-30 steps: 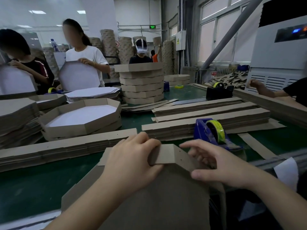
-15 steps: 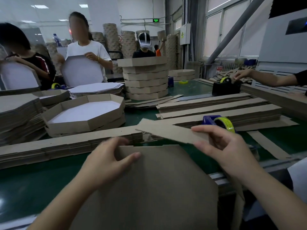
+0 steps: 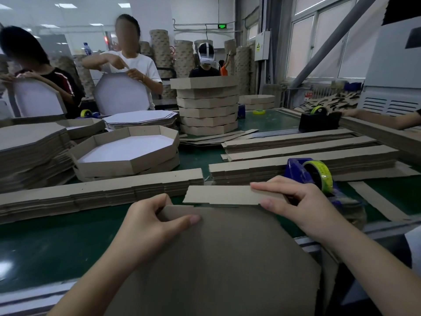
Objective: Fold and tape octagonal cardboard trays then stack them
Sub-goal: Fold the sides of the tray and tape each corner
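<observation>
A large brown octagonal cardboard panel (image 3: 218,258) leans toward me over the table's near edge. My left hand (image 3: 150,226) grips its top left edge, thumb on the face. My right hand (image 3: 293,201) pinches the right end of a long cardboard side strip (image 3: 223,195), held level along the panel's top edge. A blue tape dispenser (image 3: 307,174) with yellow-green tape stands just behind my right hand. A folded tray (image 3: 127,151) with a white inside sits on another at mid-left. A tall stack of finished trays (image 3: 207,106) stands in the middle behind.
Bundles of flat cardboard strips (image 3: 296,156) lie across the green table (image 3: 45,242), another bundle (image 3: 91,192) in front of my hands. Flat octagon piles (image 3: 29,144) sit left. A black tape dispenser (image 3: 319,119) is at the right. Other people work at the far side and right.
My right hand has brought the strip down from a raised, tilted pose to lie level against the panel's top edge. My left hand shifted its grip on the panel's upper left edge.
</observation>
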Tool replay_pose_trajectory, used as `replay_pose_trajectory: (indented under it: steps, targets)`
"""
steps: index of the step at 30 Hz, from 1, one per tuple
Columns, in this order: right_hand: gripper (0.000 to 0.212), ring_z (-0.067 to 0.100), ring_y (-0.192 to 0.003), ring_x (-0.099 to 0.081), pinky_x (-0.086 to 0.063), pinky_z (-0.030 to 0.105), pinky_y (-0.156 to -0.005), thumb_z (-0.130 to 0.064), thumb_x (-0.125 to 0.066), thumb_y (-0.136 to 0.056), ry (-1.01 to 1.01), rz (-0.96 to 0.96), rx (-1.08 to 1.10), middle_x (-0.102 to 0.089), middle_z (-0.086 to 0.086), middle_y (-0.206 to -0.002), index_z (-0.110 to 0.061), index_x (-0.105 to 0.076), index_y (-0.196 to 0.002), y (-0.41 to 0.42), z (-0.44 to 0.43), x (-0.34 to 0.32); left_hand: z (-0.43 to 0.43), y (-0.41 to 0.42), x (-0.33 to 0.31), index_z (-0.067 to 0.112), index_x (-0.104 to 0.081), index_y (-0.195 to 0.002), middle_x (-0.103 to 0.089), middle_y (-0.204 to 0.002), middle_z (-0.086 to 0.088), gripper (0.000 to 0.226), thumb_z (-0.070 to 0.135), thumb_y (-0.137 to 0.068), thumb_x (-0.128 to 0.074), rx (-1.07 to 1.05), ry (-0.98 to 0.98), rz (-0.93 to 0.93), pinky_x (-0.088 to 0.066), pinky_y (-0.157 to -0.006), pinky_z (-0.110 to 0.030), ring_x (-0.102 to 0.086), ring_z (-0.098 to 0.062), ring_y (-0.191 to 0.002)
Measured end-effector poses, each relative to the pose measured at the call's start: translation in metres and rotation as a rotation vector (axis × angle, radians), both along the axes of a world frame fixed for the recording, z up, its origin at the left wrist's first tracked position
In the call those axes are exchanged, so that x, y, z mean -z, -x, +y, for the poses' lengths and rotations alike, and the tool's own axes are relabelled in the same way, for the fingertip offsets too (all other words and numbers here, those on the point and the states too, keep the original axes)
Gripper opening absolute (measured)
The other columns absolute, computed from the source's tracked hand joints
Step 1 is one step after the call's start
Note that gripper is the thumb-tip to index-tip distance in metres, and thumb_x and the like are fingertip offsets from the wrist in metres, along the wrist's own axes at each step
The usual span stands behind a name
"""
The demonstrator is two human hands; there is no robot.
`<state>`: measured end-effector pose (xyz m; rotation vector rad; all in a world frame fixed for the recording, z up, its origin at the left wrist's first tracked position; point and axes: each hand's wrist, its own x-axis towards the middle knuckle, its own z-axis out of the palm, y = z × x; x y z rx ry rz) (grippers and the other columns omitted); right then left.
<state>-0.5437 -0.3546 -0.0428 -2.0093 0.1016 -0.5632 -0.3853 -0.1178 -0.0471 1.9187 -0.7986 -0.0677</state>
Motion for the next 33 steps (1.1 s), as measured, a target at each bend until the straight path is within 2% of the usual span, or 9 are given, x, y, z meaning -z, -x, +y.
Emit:
replay_pose_trajectory:
  steps: [4,8,14,19,22,27,30,33]
  targets:
    - [0.041,0.002,-0.099,-0.061,-0.05,0.017,-0.084,-0.048,-0.068,-0.068,0.001,0.009,-0.021,-0.066,-0.015,-0.102,-0.037,-0.072,-0.107,-0.003,0.005,-0.002,0.002,0.005,-0.003,0.017,-0.049,-0.055,-0.052,-0.046,0.003,0.057,0.055,-0.044,-0.089,0.003,0.021,0.005,-0.035,-0.041,-0.018,-0.046,-0.003,-0.043]
    - [0.042,0.001,-0.098,-0.061,-0.05,0.017,-0.083,-0.046,-0.068,-0.069,0.029,0.049,-0.046,-0.065,-0.016,-0.101,-0.034,-0.073,-0.108,-0.005,0.009,-0.004,0.001,0.011,-0.005,0.022,-0.047,-0.048,-0.048,-0.042,0.006,0.047,0.054,-0.041,-0.081,-0.005,0.06,-0.005,-0.031,-0.038,-0.014,-0.042,0.001,-0.039]
    - [0.043,0.006,-0.1,-0.062,-0.051,0.022,-0.085,-0.047,-0.069,-0.067,0.023,0.06,-0.074,-0.066,-0.011,-0.101,-0.032,-0.074,-0.107,-0.004,0.007,-0.007,0.0,0.011,-0.008,0.02,-0.046,-0.046,-0.047,-0.042,0.005,0.05,0.052,-0.036,-0.083,-0.021,0.079,0.012,-0.031,-0.039,-0.015,-0.042,-0.003,-0.04]
    - [0.043,0.009,-0.099,-0.062,-0.049,0.02,-0.087,-0.05,-0.069,-0.068,0.052,0.091,-0.107,-0.064,-0.012,-0.099,-0.038,-0.072,-0.109,-0.005,0.003,-0.009,-0.006,0.01,-0.013,0.02,-0.043,-0.043,-0.047,-0.043,0.004,0.051,0.046,-0.034,-0.086,0.015,0.11,0.067,-0.031,-0.038,-0.016,-0.042,-0.005,-0.04]
    - [0.045,0.01,-0.1,-0.06,-0.049,0.021,-0.087,-0.054,-0.07,-0.067,0.064,0.113,-0.124,-0.062,-0.012,-0.1,-0.043,-0.071,-0.11,-0.006,0.002,-0.009,-0.005,0.009,-0.012,0.019,-0.042,-0.044,-0.048,-0.045,0.003,0.06,0.044,-0.032,-0.096,0.019,0.105,0.075,-0.033,-0.039,-0.017,-0.045,-0.008,-0.043]
    - [0.052,0.017,-0.104,-0.059,-0.05,0.032,-0.093,-0.051,-0.075,-0.065,0.109,0.157,-0.152,-0.061,-0.012,-0.104,-0.044,-0.067,-0.115,-0.004,0.001,-0.01,-0.003,0.008,-0.01,0.019,-0.041,-0.046,-0.05,-0.047,0.001,0.059,0.055,-0.029,-0.085,0.016,0.109,0.056,-0.035,-0.043,-0.02,-0.048,-0.01,-0.046]
    - [0.052,0.018,-0.103,-0.059,-0.051,0.035,-0.092,-0.044,-0.078,-0.065,0.096,0.16,-0.169,-0.06,-0.012,-0.104,-0.043,-0.067,-0.116,-0.002,0.003,-0.007,0.001,0.01,-0.007,0.02,-0.042,-0.046,-0.051,-0.045,0.004,0.059,0.058,-0.029,-0.084,0.042,0.088,0.073,-0.036,-0.041,-0.018,-0.049,-0.006,-0.043]
    - [0.051,0.021,-0.102,-0.058,-0.05,0.037,-0.091,-0.042,-0.077,-0.066,0.089,0.134,-0.161,-0.06,-0.008,-0.104,-0.042,-0.067,-0.116,-0.001,0.005,-0.004,0.004,0.01,-0.007,0.026,-0.043,-0.062,-0.052,-0.058,0.006,0.064,0.07,-0.032,-0.078,0.015,-0.018,-0.028,-0.038,-0.05,-0.024,-0.046,-0.007,-0.051]
